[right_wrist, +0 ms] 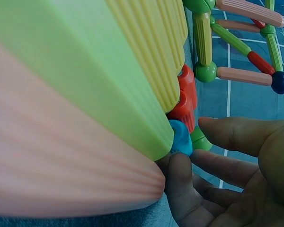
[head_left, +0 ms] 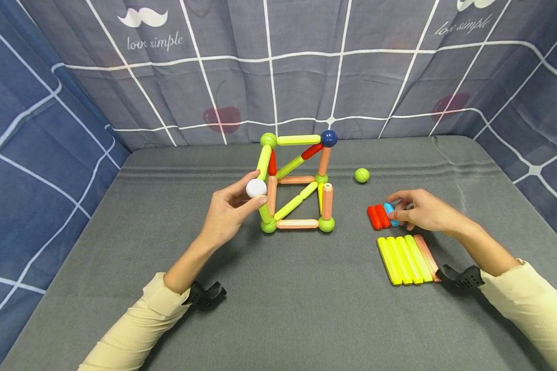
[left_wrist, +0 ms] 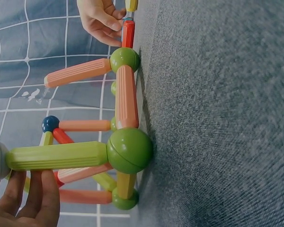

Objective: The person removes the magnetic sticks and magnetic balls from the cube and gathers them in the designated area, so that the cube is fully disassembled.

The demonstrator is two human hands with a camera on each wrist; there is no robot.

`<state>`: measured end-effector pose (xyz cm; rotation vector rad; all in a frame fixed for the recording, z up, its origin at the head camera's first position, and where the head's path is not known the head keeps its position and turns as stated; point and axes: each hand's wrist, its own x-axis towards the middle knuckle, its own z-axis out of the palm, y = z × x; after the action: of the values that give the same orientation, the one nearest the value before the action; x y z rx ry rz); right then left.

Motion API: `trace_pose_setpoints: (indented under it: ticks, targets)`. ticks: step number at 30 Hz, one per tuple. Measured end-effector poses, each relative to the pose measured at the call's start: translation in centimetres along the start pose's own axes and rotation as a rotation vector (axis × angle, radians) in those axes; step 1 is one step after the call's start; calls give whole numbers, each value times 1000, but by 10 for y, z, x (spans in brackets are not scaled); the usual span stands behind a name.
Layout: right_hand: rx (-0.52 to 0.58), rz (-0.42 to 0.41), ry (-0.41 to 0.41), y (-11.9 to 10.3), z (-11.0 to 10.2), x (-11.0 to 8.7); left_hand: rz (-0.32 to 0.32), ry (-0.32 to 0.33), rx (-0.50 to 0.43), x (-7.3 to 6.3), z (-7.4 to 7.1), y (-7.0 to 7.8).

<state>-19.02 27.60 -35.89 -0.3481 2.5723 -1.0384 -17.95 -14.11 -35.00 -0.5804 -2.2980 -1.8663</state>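
Observation:
My left hand (head_left: 223, 214) holds a white ball (head_left: 256, 188) between thumb and fingers at the top of an upright green stick (left_wrist: 61, 155), at the near left corner of a frame of sticks and balls (head_left: 298, 224). Fingertips also touch that stick in the left wrist view. To the right, my right hand (head_left: 422, 208) pinches a short blue stick (head_left: 390, 212) that lies beside short red sticks (head_left: 378, 217). At the frame's near right corner, an upright orange stick (head_left: 327, 202) has no ball on top. A dark blue ball (head_left: 328, 138) tops the far right corner.
A row of yellow-green sticks (head_left: 401, 260) with one orange stick (head_left: 427, 256) lies below my right hand. One loose green ball (head_left: 362, 175) sits right of the frame. Behind the grey tabletop (head_left: 278, 309) hangs a checked curtain (head_left: 241, 93).

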Motion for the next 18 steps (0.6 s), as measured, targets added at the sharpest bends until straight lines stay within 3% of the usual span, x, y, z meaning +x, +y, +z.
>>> trace_pose_setpoints:
  ticks: [12, 18]
  targets:
    - [6, 4, 3, -5, -2, -6, -6, -3, 0, 0, -1, -1]
    - [-47, -27, 54, -9, -3, -6, 2, -2, 5, 1, 0, -1]
